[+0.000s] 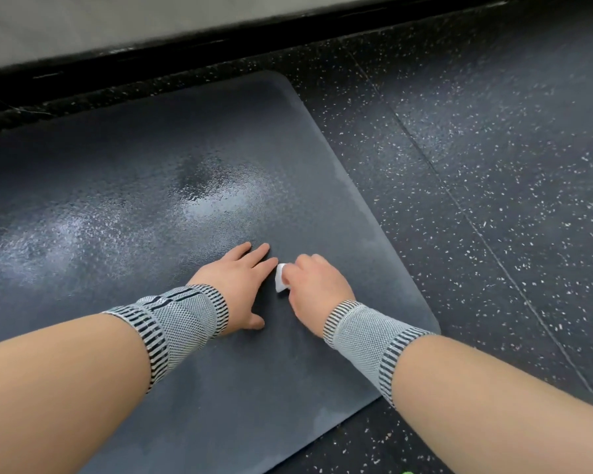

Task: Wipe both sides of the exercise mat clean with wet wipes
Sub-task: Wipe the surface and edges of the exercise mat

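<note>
A dark grey exercise mat (151, 159) lies flat on the floor, its rounded right end in view; wet shiny patches show across its middle and left. My left hand (238, 282) lies flat on the mat with straight fingers, pressing down. Right beside it my right hand (314, 285) grips a small folded white wet wipe (280, 278) against the mat surface. The wipe sticks out from under the curled fingers. Both wrists wear grey knitted braces.
Black speckled rubber flooring (476, 165) surrounds the mat on the right and near side. A black baseboard (185, 46) and light wall run along the far edge. A tiny green thing (407, 472) shows at the bottom edge.
</note>
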A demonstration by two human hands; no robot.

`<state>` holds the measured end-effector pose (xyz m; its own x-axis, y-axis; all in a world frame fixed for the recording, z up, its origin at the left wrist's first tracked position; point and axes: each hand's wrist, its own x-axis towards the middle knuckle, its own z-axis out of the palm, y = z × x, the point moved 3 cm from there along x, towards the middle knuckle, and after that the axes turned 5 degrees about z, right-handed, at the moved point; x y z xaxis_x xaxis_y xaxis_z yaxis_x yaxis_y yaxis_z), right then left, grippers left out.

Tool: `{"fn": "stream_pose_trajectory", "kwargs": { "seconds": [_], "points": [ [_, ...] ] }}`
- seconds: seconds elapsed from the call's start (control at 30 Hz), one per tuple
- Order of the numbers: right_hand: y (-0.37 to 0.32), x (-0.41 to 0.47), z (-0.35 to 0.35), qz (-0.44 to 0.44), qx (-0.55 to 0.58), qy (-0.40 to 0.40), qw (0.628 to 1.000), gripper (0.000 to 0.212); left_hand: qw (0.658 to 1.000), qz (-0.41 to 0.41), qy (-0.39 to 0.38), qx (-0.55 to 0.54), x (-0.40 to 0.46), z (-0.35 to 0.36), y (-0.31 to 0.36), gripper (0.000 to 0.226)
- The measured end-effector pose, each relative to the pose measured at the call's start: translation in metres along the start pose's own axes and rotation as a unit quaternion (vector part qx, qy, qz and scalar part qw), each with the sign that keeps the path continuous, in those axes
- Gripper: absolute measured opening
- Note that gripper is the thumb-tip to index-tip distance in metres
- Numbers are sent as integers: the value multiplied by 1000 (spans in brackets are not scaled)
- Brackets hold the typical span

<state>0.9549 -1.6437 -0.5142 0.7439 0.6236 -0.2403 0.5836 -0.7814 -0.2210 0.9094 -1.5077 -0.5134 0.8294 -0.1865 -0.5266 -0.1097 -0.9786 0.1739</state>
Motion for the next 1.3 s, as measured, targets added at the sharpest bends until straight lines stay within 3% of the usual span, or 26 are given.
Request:
{"fn": "stream_pose_trajectory", "kwargs": {
  "seconds": [0.2,0.27,0.37,0.43,0.53,0.63,0.73,0.8,0.9,0.93,1.03,1.13,1.2,1.23,1.3],
  "points": [
    [36,-4,-4,-3,28,19,999,15,1000,2,9,-2,1,-1,-3,103],
    [61,3,-11,97,35,46,994,15,1000,2,11,-4,2,-5,-4,98],
    [121,7,-35,325,41,111,938,18,1000,0,10,-13,4,-8,-4,91],
    [127,7,-36,361,50,114,924,21,1000,-2,10,-11,4,-7,-4,91],
    [76,15,-18,262,75,98,957,23,1000,-2,17,-9,4,-6,-5,90],
    [25,21,-1,136,93,34,986,20,999,-7,34,-32,5,-7,-8,85],
    [25,25,-5,36,37,5,999,19,998,-22,54,-37,7,-6,-13,85],
    [59,31,-17,99,1,40,994,18,996,-54,71,-22,6,-6,-20,93],
    [116,32,-39,332,54,117,935,20,993,-103,59,-21,7,-3,-31,114],
    [118,32,-40,360,68,124,922,22,992,-112,47,-28,8,-1,-33,118],
    [76,40,-29,282,92,113,948,27,992,-119,37,-37,12,-1,-34,122],
    [13,45,-8,97,89,42,990,21,992,-116,43,-31,12,-5,-36,118],
    [-1,50,-5,2,57,-7,998,19,991,-114,54,-38,13,-8,-40,109],
    [8,54,-10,-4,40,-6,999,19,991,-112,59,-42,13,-10,-41,104],
    [44,64,-25,69,9,38,997,17,991,-107,63,-51,14,-14,-43,95]
  ]
}}
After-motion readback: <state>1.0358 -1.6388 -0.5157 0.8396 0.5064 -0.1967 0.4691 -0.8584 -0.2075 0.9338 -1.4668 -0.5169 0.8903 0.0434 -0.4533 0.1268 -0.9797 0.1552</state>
